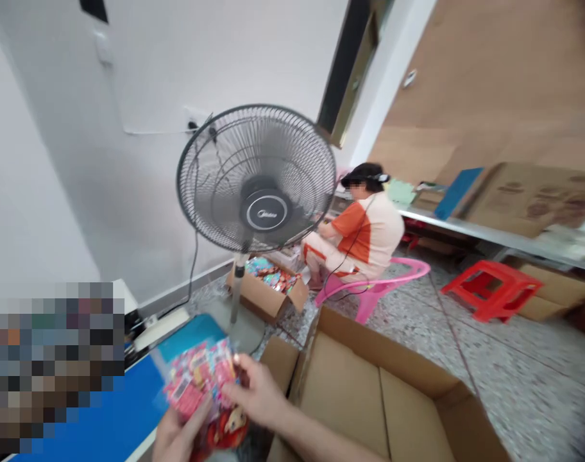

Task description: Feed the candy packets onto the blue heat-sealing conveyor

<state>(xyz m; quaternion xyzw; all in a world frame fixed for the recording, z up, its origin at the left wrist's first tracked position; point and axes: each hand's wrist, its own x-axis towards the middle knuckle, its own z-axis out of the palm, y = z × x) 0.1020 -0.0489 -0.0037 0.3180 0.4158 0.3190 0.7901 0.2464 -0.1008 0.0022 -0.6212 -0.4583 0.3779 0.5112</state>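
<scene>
Several pink printed plastic packets [199, 378] are bunched between my two hands, a little blurred by motion. My left hand [179, 433] grips them from below with the thumb laid across the front. At their right side my right hand [256, 388] pinches the edge of the packets. A red packet with a cartoon face [232, 427] shows under the pink ones; which hand bears it I cannot tell. Close on the right of my hands stands a large open cardboard box [350, 385], its bottom bare.
A standing fan [258, 179] rises ahead. Behind its pole is a carton of shiny packets [273, 279]. A person [369, 224] sits on a pink chair [369, 292]. A red stool [492, 285] stands right, near a long table [489, 237]. A blue surface [104, 410] lies left.
</scene>
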